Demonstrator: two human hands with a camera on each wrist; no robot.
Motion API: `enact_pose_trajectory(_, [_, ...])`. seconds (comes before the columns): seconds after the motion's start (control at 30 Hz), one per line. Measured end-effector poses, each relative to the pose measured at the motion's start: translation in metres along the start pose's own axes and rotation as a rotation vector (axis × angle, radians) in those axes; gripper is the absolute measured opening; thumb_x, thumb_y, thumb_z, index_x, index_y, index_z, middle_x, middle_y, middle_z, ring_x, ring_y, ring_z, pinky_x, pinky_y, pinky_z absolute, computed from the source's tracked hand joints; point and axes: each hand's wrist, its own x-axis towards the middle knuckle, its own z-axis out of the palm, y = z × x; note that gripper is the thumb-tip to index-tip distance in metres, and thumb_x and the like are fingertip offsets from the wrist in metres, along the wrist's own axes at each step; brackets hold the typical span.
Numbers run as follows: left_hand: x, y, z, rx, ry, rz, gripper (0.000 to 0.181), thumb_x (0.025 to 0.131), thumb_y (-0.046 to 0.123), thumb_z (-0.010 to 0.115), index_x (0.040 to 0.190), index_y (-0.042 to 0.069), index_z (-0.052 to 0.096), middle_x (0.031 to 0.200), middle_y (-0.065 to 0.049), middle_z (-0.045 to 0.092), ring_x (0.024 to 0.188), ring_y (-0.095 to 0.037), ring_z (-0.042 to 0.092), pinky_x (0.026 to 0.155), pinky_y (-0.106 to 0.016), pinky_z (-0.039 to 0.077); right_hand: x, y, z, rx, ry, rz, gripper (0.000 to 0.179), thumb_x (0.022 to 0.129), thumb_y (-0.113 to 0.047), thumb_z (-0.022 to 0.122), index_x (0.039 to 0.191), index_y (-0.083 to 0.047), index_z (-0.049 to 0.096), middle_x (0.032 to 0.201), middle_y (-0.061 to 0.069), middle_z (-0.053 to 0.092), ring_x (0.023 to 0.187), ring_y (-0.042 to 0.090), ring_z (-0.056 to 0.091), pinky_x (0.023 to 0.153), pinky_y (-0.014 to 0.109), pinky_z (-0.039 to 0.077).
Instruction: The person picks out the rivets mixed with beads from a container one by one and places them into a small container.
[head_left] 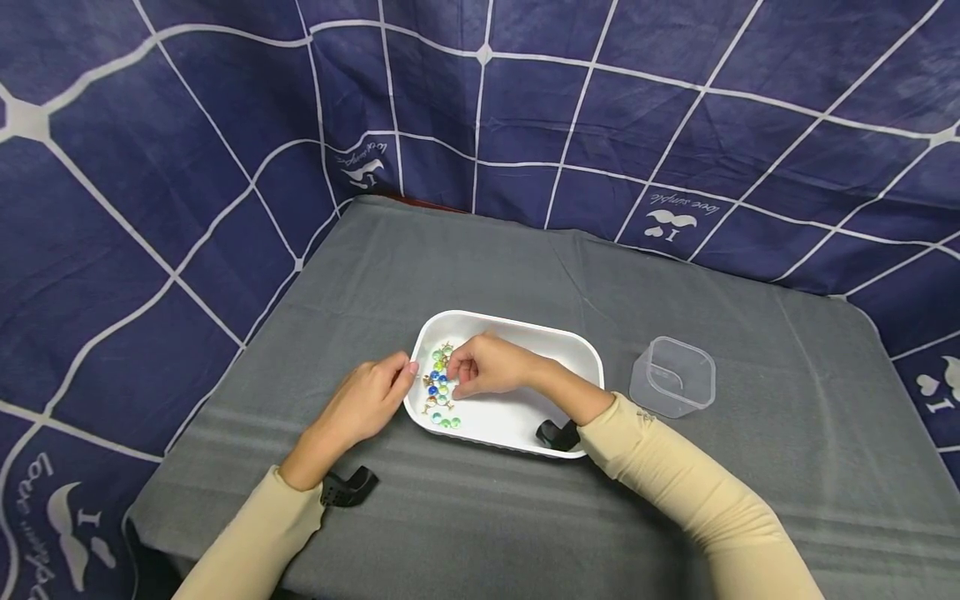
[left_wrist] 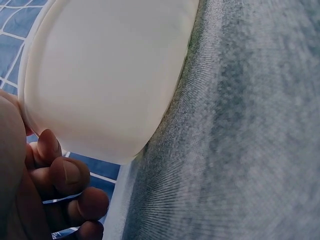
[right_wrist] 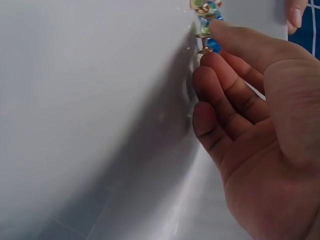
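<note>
A white tray point(head_left: 517, 421) holds several glass marbles point(head_left: 437, 377) in green, blue and clear tones at its left end, mixed with small gold pieces point(head_left: 427, 409) flared at their ends. My left hand point(head_left: 369, 398) grips the tray's left rim, thumb on top; the left wrist view shows its other fingers curled beside the tray's outer wall point(left_wrist: 110, 75). Inside the tray, my right hand point(head_left: 495, 364) reaches over the marbles with bent fingers, thumb and fingertips apart. In the right wrist view, a gold piece point(right_wrist: 204, 44) and a blue marble point(right_wrist: 213, 45) show at the gap between thumb and fingers.
A clear plastic container point(head_left: 672, 377) stands to the right of the tray on the grey cloth point(head_left: 480, 258). Blue cloth with white lines point(head_left: 555, 108) hangs behind and at the left. A black wrist camera point(head_left: 350, 487) sits under the left wrist.
</note>
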Motion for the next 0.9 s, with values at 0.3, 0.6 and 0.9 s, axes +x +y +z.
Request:
enact_pose_trajectory(0.3, [0.0003, 0.0011, 0.0007, -0.011, -0.008, -0.005, 0.029, 0.102, 0.018, 0.053, 0.074, 0.013, 0.047, 0.058, 0.006, 0.035, 0.049, -0.011, 0.035, 0.046, -0.03, 0.028, -0.0001, 0.0024, 0.0026, -0.014, -0.009, 0.015, 0.015, 0.08, -0.01, 0.082, 0.084, -0.009, 0.068, 0.066, -0.009, 0.06, 0.06, 0.001, 0.053, 0.06, 0.019, 0.045])
enact_pose_trajectory(0.6, [-0.0002, 0.0004, 0.0003, -0.008, 0.006, 0.005, 0.029, 0.102, 0.017, 0.053, 0.074, 0.013, 0.047, 0.058, 0.006, 0.034, 0.049, -0.011, 0.035, 0.046, -0.03, 0.027, 0.0022, 0.0021, 0.0012, -0.033, -0.028, 0.02, 0.014, 0.079, -0.009, 0.082, 0.081, -0.01, 0.069, 0.069, -0.008, 0.062, 0.063, 0.001, 0.056, 0.063, 0.019, 0.047])
enact_pose_trajectory(0.9, [0.0, 0.0007, -0.0001, -0.011, -0.002, -0.004, 0.029, 0.102, 0.018, 0.053, 0.074, 0.013, 0.047, 0.058, 0.006, 0.035, 0.049, -0.011, 0.035, 0.046, -0.03, 0.028, 0.002, 0.0016, 0.0006, -0.037, -0.039, 0.024, 0.011, 0.08, -0.005, 0.079, 0.082, -0.009, 0.069, 0.069, -0.007, 0.061, 0.064, 0.001, 0.055, 0.063, 0.019, 0.046])
